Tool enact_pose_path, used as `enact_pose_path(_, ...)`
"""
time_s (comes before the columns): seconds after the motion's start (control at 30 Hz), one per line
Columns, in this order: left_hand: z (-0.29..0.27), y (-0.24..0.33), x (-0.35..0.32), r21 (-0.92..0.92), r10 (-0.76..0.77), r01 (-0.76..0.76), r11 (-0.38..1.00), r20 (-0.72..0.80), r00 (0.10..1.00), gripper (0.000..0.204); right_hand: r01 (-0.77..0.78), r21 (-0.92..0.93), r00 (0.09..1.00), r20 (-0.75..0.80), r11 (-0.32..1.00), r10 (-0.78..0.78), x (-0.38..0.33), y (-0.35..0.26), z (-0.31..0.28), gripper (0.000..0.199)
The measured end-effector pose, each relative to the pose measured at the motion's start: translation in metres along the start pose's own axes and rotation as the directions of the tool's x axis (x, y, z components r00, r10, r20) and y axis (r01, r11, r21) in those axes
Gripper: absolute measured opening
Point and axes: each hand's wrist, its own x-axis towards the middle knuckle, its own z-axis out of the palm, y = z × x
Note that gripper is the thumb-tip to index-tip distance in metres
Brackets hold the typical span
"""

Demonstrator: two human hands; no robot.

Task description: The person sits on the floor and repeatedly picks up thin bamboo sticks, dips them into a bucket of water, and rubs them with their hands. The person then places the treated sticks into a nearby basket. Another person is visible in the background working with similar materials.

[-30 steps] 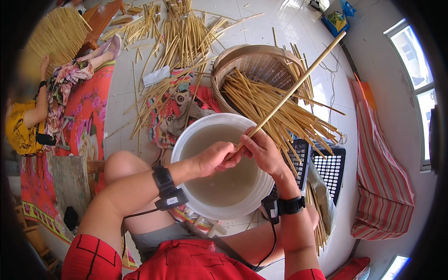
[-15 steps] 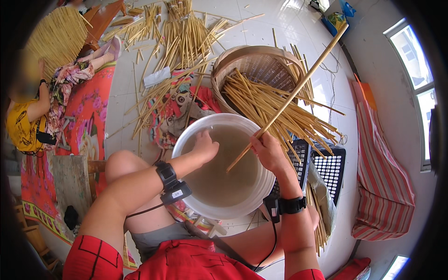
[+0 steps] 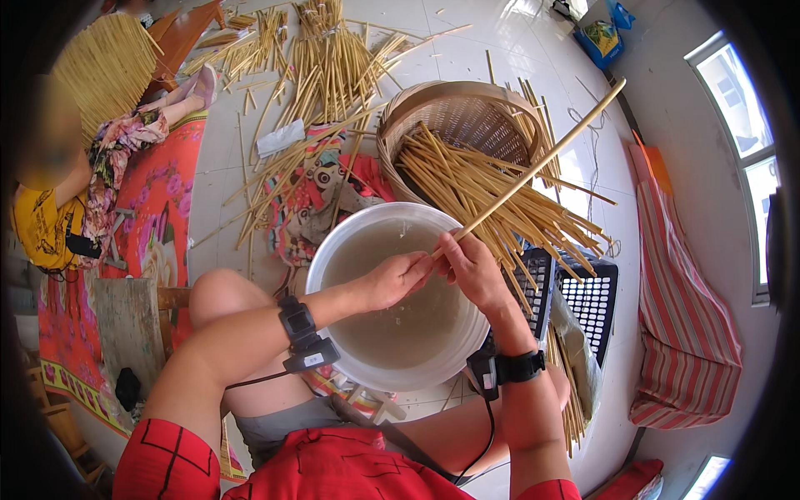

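A long tan plant stalk [image 3: 546,158] slants up to the right over the bucket. My right hand [image 3: 473,268] is closed around its lower part, thumb on top. My left hand [image 3: 398,280] meets the right one at the stalk's lower end, its fingers curled about it and hiding that end. Beneath both hands stands a white plastic bucket [image 3: 323,335] of cloudy brownish water [image 3: 396,329], with small light bits floating in it. Just beyond, a wicker basket [image 3: 398,112] lies tilted, with many similar stalks [image 3: 500,196] sticking out toward the right.
Bundles of stalks [image 3: 329,75] lie on the tiled floor ahead, near a patterned cloth [image 3: 333,179]. Black plastic crates [image 3: 587,304] stand right of the bucket. Another person [image 3: 58,212] sits at the left by a red floral mat [image 3: 162,192]. A striped cloth [image 3: 679,308] hangs at the right wall.
My left hand has come out of the bucket's water area and moved right to the stalk's lower end. The stalk's upper tip has dropped lower, and my right hand has shifted slightly.
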Motion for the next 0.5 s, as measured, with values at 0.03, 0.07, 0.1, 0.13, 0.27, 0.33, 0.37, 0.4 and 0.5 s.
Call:
enact_pose_path(0.03, 0.001, 0.001, 0.0, -0.041, -0.019, 0.02, 0.999, 0.02, 1.0, 0.034, 0.042, -0.053, 0.998, -0.037, 0.998, -0.044, 0.001, 0.001, 0.001, 0.031)
enact_pose_path(0.07, 0.001, 0.003, 0.0, -0.082, -0.038, 0.041, 0.996, 0.04, 0.999, 0.033, 0.08, -0.107, 0.994, -0.071, 0.991, -0.088, 0.002, 0.004, 0.001, 0.034)
enact_pose_path(0.1, 0.002, 0.006, -0.001, -0.123, -0.055, 0.063, 0.99, 0.062, 0.997, 0.032, 0.116, -0.162, 0.986, -0.103, 0.98, -0.134, 0.002, 0.004, 0.001, 0.038)
enact_pose_path(0.13, 0.001, 0.009, -0.004, -0.074, -0.081, 0.089, 0.993, 0.109, 0.991, 0.031, 0.126, -0.127, 0.973, -0.18, 0.984, -0.147, 0.002, 0.002, -0.002, 0.039)
enact_pose_path(0.27, -0.004, 0.017, -0.015, -0.03, -0.069, 0.08, 0.996, 0.254, 0.965, 0.028, 0.157, -0.089, 0.913, -0.367, 0.983, -0.179, 0.006, -0.013, -0.038, 0.046)
enact_pose_path(0.33, -0.007, 0.01, -0.017, -0.051, -0.02, 0.037, 0.998, 0.306, 0.952, 0.025, 0.159, -0.09, 0.907, -0.381, 0.983, -0.181, 0.003, -0.018, -0.034, 0.046)
enact_pose_path(0.37, -0.009, 0.01, -0.015, -0.044, 0.0, 0.016, 0.999, 0.334, 0.943, 0.023, 0.167, -0.08, 0.9, -0.394, 0.983, -0.185, 0.005, -0.013, -0.036, 0.047)
enact_pose_path(0.4, -0.01, 0.011, -0.015, -0.037, 0.019, -0.006, 0.999, 0.361, 0.932, 0.024, 0.177, -0.07, 0.894, -0.406, 0.982, -0.19, 0.007, -0.006, -0.04, 0.047)
enact_pose_path(0.5, -0.005, 0.02, -0.018, -0.224, 0.016, 0.069, 0.972, 0.358, 0.934, 0.033, 0.159, -0.013, 0.91, -0.385, 0.987, -0.152, 0.007, -0.001, -0.047, 0.047)
